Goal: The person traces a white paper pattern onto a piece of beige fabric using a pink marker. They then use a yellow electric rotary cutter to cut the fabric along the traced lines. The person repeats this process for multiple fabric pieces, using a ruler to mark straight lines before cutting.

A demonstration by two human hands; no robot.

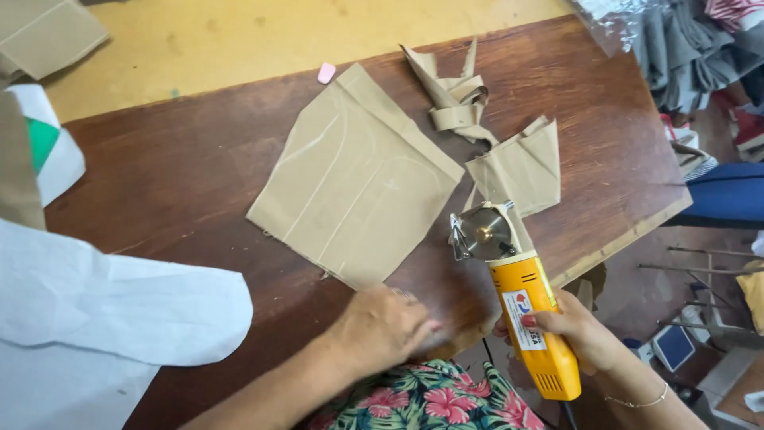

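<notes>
At the worktop's [199, 167] near edge, the left hand [382, 326] lies flat, holding nothing. The right hand [569, 326] grips the yellow rotary cutter [517, 295], long axis angled away, blade end pointing toward the tan fabric piece [358, 179] mid-table. Scraps [493, 135] lie toward the far edge.

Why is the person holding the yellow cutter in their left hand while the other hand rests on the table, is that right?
Not quite. The head view shows the yellow cutter in the right hand, not the left. The left hand is the one resting on the wooden table, near the tan fabric piece.
</notes>
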